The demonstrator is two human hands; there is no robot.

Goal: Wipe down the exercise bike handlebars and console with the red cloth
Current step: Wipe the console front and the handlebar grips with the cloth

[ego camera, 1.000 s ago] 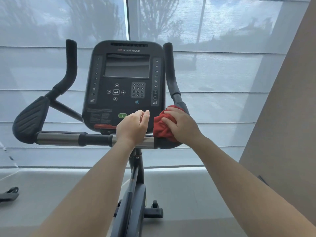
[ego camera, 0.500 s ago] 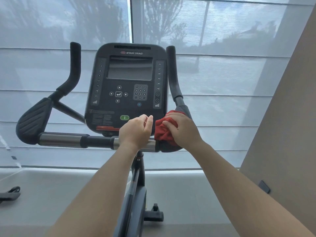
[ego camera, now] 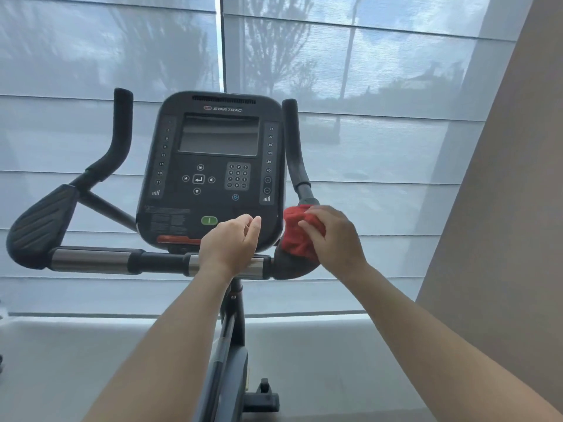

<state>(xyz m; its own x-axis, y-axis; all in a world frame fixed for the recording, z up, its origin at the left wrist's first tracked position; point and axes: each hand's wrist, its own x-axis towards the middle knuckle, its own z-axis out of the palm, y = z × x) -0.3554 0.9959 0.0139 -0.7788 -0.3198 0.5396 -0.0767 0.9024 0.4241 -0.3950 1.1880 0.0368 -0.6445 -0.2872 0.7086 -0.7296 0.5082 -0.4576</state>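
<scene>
Right hand (ego camera: 335,239) presses the cloth (ego camera: 297,236) onto the bike's right elbow pad (ego camera: 289,268).

The cloth is a bunched red wad. Its long axis runs roughly up and down, from the foot of the right horn (ego camera: 294,141) to the pad, just beside the console (ego camera: 213,166). The right fingers curl over it and hold it against the pad. The left hand (ego camera: 231,245) rests its heel on the crossbar (ego camera: 91,260), fingers loosely curled and holding nothing. The crossbar runs left to right, both horns point up, and the console faces the person in front of a blind (ego camera: 396,86).
</scene>
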